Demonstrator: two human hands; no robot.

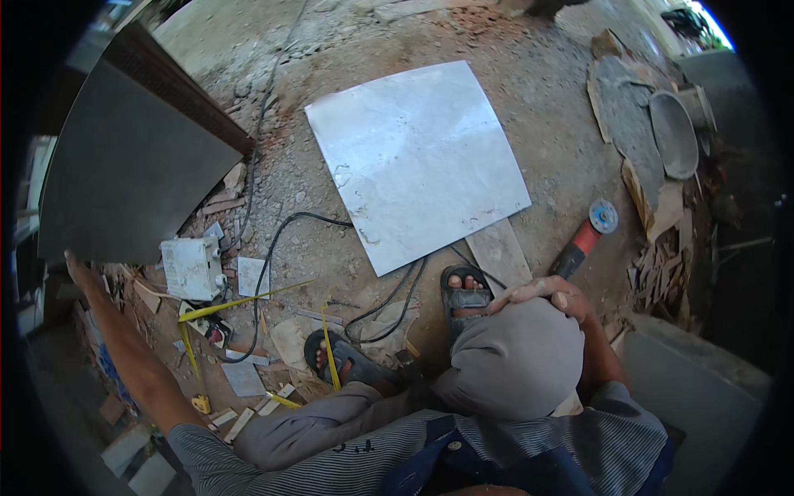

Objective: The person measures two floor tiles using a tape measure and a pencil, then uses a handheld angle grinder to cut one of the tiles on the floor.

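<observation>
My left arm stretches out to the far left. At its end my left hand (77,269) is closed on the lower edge of a large dark grey tile (132,157) that stands tilted; part of the fingers is hidden. My right hand (542,293) lies over my bent right knee, fingers stretched out, holding nothing. In front of me a large pale, glossy tile (422,161) lies flat, chipped along its near edge. Just beyond my right hand is a red and black angle grinder (583,241) with a blue disc.
A white box (193,269), yellow measuring tape (240,307) and tile offcuts (244,379) lie at left. Black cable (277,236) loops across the rubble-strewn floor. At right are a grey basin (674,135), broken shards (659,277) and a low pale block (695,364). A plank (500,252) pokes from under the pale tile.
</observation>
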